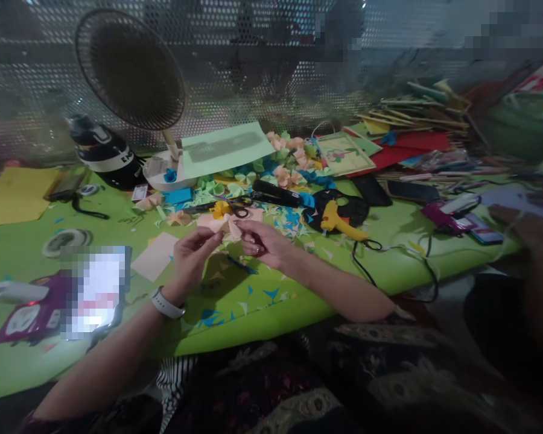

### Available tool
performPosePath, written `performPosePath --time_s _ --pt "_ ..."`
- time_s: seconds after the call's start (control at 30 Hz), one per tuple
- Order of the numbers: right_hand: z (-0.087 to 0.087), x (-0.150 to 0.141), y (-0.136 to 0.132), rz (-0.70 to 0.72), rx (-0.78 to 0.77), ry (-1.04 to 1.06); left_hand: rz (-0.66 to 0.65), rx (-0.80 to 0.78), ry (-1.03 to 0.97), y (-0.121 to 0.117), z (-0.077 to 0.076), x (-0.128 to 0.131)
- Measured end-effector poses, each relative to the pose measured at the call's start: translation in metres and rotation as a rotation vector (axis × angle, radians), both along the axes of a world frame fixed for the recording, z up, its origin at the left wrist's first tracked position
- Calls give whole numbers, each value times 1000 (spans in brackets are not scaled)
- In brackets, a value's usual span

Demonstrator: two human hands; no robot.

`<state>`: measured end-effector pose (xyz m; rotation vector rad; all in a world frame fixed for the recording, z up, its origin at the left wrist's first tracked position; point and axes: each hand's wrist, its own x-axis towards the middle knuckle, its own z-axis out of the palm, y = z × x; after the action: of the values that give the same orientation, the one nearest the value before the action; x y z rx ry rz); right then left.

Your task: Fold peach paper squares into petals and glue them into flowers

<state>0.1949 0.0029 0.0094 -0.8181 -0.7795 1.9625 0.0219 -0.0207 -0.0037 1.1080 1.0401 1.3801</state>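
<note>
A small folded piece of peach paper (pixel 225 225), shaped like petals, is held up between my two hands over the green-covered table (pixel 271 322). My left hand (pixel 193 256), with a white band at the wrist, pinches its left side. On the other side, the fingertips of my right hand (pixel 266 244) are closed on its right edge. Just behind the hands lie scissors (pixel 241 211), a yellow paper flower (pixel 221 210) and a black stapler (pixel 275 194). A flat peach sheet (pixel 154 257) rests beside my left hand. Blue scraps (pixel 270 294) are scattered below.
A yellow glue gun (pixel 341 222) with a cord sits to the right. Behind are a heap of paper flowers (pixel 289 175), a fan (pixel 131 69) and a black bottle (pixel 106 154). A phone (pixel 97 292) stands at left. Another person's hand (pixel 520 226) is at far right.
</note>
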Motion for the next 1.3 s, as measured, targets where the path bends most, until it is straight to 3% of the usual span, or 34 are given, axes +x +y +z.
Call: performPosePath --time_s 0.17,0.23,0.33,0.4,0.47,0.57,0.67,0.73,0.83,0.93,1.0,1.1,1.17,1.3 --pt "6 4 10 -69 52 -179 6 2 43 2 -3 -2" --pt "18 14 14 -112 135 -297 16 15 84 3 -3 -3" --pt "46 44 14 -128 382 -537 46 21 128 5 -4 -4" --pt "63 74 7 -156 588 -843 63 23 145 6 -4 -4" --pt "73 106 -4 -244 747 -1294 61 21 146 7 -4 -4" --pt "68 150 -20 -165 656 -2027 57 27 128 8 -4 -4" --pt "47 177 -27 106 455 -2293 65 19 115 9 -5 -3" --pt "33 184 -26 191 391 -2296 63 -1 93 10 -7 -3" --pt "19 189 -19 146 393 -2274 58 -12 53 13 -11 -4" --pt "13 198 -12 -25 387 -2174 44 -10 38 14 -13 -6" --pt "11 207 -9 -214 348 -2032 32 -6 36 14 -14 -6" --pt "9 219 -8 -522 274 -1731 27 4 43 14 -15 -6" --pt "10 220 -11 -652 230 -1400 29 6 49 14 -15 -6" --pt "17 201 -19 -568 155 -699 24 17 61 13 -14 -5"
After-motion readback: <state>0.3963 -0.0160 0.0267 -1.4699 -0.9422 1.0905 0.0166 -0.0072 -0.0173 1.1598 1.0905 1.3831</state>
